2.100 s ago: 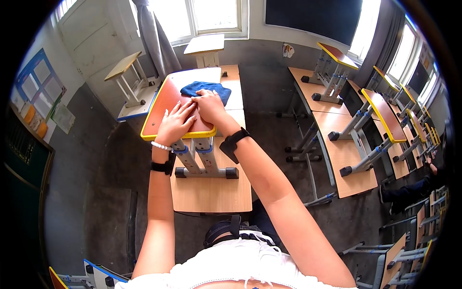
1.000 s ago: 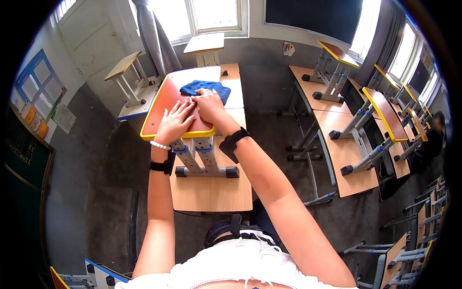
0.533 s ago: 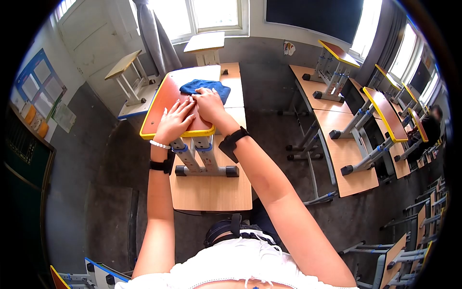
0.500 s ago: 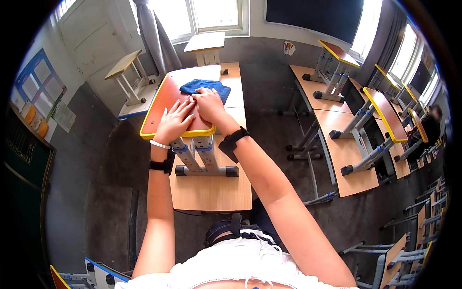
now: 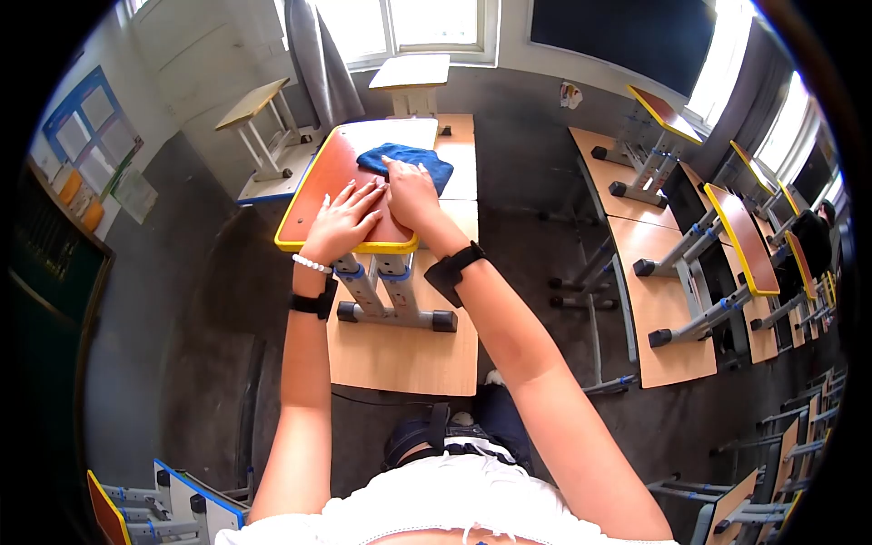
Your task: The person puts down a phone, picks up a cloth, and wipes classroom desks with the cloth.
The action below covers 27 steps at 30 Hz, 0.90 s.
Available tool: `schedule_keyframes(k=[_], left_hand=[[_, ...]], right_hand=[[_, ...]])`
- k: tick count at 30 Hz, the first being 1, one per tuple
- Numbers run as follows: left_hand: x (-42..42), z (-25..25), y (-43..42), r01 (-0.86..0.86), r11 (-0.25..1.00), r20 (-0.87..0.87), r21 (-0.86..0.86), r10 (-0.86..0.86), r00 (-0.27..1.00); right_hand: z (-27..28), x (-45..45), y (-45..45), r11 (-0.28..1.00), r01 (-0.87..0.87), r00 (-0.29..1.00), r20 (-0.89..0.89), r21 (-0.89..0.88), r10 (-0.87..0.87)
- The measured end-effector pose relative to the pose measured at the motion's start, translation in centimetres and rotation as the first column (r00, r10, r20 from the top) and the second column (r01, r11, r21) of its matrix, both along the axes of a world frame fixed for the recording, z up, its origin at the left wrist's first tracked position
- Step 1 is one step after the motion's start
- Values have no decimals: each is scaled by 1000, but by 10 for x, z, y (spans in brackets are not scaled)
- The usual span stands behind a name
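Observation:
A stool with a reddish-brown, yellow-edged seat (image 5: 313, 204) and grey legs stands upright on a light wood desk (image 5: 400, 363). My left hand (image 5: 343, 221) lies on the near part of the seat, fingers spread, holding nothing. Just right of it, my right hand (image 5: 413, 193) grips the near edge of a crumpled blue cloth (image 5: 427, 165) on the seat. Part of the cloth and the right fingertips are hidden under that hand. Bright window light washes out the seat's far end.
More desks (image 5: 658, 282) stand in a row on the right, with upturned-looking stools (image 5: 740, 232) on top. A pale stool (image 5: 409, 73) sits beyond the cloth near the window. Another stool (image 5: 254, 104) is at the left by the wall. A cable (image 5: 381, 400) hangs below the desk.
The view has turned slightly left, so the room shifts right in the picture. Both hands stay on the seat, and the right one remains at the blue cloth with little visible movement.

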State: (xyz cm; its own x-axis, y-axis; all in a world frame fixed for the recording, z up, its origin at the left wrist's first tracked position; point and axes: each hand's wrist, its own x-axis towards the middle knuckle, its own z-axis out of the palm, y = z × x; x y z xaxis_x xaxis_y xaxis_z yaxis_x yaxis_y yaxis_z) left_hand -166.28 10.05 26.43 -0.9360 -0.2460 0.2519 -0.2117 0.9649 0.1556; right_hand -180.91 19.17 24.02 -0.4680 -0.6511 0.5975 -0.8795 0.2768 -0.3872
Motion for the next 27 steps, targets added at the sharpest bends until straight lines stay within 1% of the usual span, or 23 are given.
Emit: schedule_keyframes(k=[1, 3, 5, 6, 8, 9, 10, 11, 12, 15, 18, 21, 23, 25, 26, 27], left_hand=[[1, 0, 0, 0, 1000, 10, 5, 0, 1000], [-1, -2, -2, -9, 1000, 21, 16, 8, 1000], [-5, -4, 4, -58, 998, 30, 16, 58, 998], [-8, -8, 10, -102, 995, 18, 0, 102, 995], [-14, -12, 24, -196, 979, -12, -53, 196, 981], [-17, -13, 30, -248, 968, -14, -35, 248, 969], [-18, -13, 37, -274, 962, -54, -11, 273, 961], [-18, -14, 41, -298, 955, -94, 13, 297, 950], [-20, -18, 43, -324, 946, -98, -2, 322, 942], [-26, -14, 58, -437, 899, -11, 15, 437, 899], [-34, -13, 67, -520, 854, 9, -20, 520, 854], [-31, -10, 68, -492, 871, 11, -11, 492, 870], [-29, -8, 71, -485, 874, 25, -26, 485, 874], [-29, -7, 71, -492, 870, 48, -37, 494, 868], [-29, -5, 71, -497, 868, 65, 1, 496, 866], [-28, -4, 72, -501, 865, 78, -15, 501, 862]], right_hand=[[-1, 0, 1, 1000, -13, 1000, -4, 1, 13], [-1, -3, 2, 999, -34, 997, -71, -12, 33], [-1, -12, -1, 995, -90, 992, -87, 50, 94], [-2, -18, -3, 993, -110, 985, -128, 46, 115], [1, -30, -4, 977, -173, 977, -104, 123, 186], [3, -35, -6, 970, -192, 972, -105, 146, 208], [5, -39, -8, 956, -223, 971, -40, 192, 235], [4, -42, -12, 944, -237, 968, -24, 230, 249], [0, -44, -15, 941, -245, 965, -34, 236, 259], [2, -44, -15, 931, -247, 960, -63, 268, 273], [2, -46, -17, 924, -253, 955, -80, 288, 286], [0, -53, -25, 911, -281, 943, -91, 303, 321], [-1, -57, -27, 909, -333, 927, -90, 251, 365], [-1, -55, -27, 917, -333, 931, -74, 219, 356], [-2, -54, -27, 920, -341, 931, -70, 194, 359], [-4, -55, -25, 924, -342, 932, -64, 172, 356]])
